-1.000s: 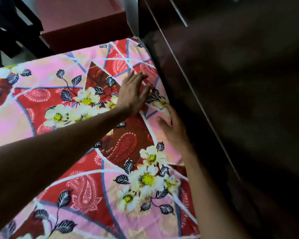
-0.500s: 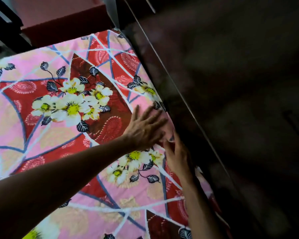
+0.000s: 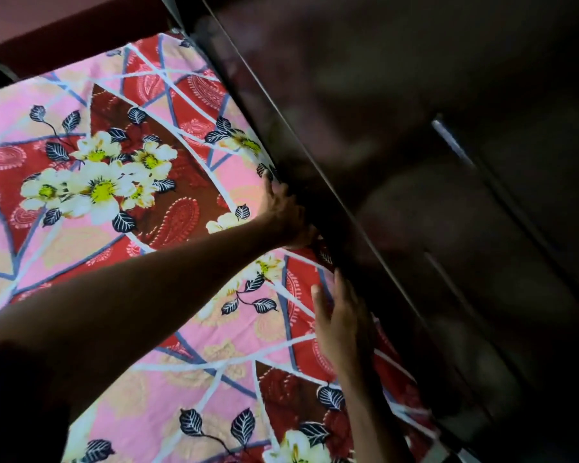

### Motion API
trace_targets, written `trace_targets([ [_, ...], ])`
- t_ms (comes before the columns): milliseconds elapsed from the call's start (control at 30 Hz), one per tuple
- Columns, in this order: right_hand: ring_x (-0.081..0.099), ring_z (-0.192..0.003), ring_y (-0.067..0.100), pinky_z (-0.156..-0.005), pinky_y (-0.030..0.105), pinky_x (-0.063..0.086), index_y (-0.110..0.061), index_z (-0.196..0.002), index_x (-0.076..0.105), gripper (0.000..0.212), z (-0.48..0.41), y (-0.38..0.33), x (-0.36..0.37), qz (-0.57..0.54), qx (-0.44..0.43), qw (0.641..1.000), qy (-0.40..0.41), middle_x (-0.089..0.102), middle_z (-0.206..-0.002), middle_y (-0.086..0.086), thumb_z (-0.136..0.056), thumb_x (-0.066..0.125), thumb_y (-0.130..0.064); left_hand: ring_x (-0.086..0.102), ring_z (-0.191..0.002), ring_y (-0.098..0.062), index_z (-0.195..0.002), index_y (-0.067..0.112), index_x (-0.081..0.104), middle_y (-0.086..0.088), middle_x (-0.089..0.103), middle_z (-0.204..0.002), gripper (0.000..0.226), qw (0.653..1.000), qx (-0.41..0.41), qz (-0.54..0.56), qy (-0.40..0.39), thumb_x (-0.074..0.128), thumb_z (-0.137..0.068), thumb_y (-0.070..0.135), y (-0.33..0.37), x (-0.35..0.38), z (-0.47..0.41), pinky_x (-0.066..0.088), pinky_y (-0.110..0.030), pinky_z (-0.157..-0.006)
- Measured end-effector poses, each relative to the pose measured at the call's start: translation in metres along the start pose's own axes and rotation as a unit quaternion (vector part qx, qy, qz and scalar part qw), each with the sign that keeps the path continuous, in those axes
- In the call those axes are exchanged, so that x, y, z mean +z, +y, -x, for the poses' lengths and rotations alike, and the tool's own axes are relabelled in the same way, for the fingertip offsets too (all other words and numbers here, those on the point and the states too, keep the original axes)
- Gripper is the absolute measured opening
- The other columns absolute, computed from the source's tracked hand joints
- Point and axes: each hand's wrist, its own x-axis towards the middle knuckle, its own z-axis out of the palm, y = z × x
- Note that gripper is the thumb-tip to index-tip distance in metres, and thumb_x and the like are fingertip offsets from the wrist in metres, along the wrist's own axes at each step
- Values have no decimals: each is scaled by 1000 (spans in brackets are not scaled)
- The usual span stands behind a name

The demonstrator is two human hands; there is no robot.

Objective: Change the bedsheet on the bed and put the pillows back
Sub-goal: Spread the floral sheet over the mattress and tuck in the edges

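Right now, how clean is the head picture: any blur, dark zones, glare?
Head view: sheet well lit, pattern fairly sharp, no glare; wardrobe on the right dark and smeared by motion blur; left hand fingertips lost in the shadowed gap beside it; right hand soft-edged; lower-left corner black with shadow.

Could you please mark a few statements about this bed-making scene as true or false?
1. The left hand and the right hand are both at the edge of the floral bedsheet, next to the dark wardrobe. True.
2. The floral bedsheet is plain white. False: it is pink and red with white flowers.
3. A pillow lies between the hands. False: no pillow is in view.
4. The right hand's fingers are straight. True.
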Motion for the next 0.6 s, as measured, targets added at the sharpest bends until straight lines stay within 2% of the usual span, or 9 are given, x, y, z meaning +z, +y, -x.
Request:
trace_targets([
  [100,56,-127,25,-99,27,40,-21,-145,49,83,-28,15,-2,-143,49,980,-130,56,-142,6,-93,17,-77,19,-148,-37,-139,29,56,-6,46,-150,59,999,7,-20,28,29,-97,60,2,-5,8,-3,-74,-113],
  [167,50,-133,31,-110,38,38,-14,-144,48,71,-48,12,-5,-240,118,938,-219,53,-144,12,-102,23,-64,29,-144,-33,-137,29,58,-5,52,-144,54,996,18,6,90,29,-98,55,4,-8,23,4,-70,-116],
  [233,46,-136,34,-115,46,34,-9,-144,48,63,-52,10,-5,-262,128,923,-249,51,-145,16,-105,29,-55,37,-139,-29,-131,31,60,-1,56,-137,51,992,60,33,106,26,-98,50,16,0,43,12,-64,-116],
  [267,48,-134,34,-113,44,36,-8,-142,50,60,-49,9,-5,-263,115,928,-238,53,-142,16,-105,31,-52,36,-140,-27,-131,33,59,1,54,-138,54,990,93,36,104,22,-96,50,24,7,53,14,-63,-116],
  [333,57,-124,34,-102,37,42,-11,-136,58,51,-36,11,-3,-225,74,961,-142,61,-133,15,-106,37,-47,27,-146,-27,-135,37,52,3,46,-147,66,989,129,18,73,8,-90,55,36,16,62,13,-65,-116],
  [400,65,-110,32,-88,35,47,-20,-128,66,50,-15,13,-3,-167,47,985,2,70,-121,10,-103,39,-53,18,-149,-31,-141,39,47,3,39,-153,59,992,117,12,52,14,-96,59,40,18,53,10,-68,-115],
  [467,67,-105,27,-83,32,49,-21,-128,67,45,10,15,-9,-143,29,983,112,72,-119,5,-101,44,-48,18,-148,-33,-144,36,47,0,38,-155,53,995,86,15,38,26,-100,58,47,15,38,4,-70,-114],
  [533,61,-117,20,-92,32,46,-23,-133,63,38,39,22,-12,-116,-5,983,141,67,-130,0,-100,53,-40,26,-142,-35,-139,30,55,-3,46,-147,57,998,53,11,18,30,-97,59,55,17,27,1,-68,-114],
  [600,52,-130,21,-104,40,43,-26,-139,58,46,63,42,-11,-62,-20,992,104,59,-141,-1,-100,47,-48,32,-137,-38,-131,26,63,-5,54,-140,67,998,52,30,13,22,-90,60,58,22,26,1,-68,-114],
])
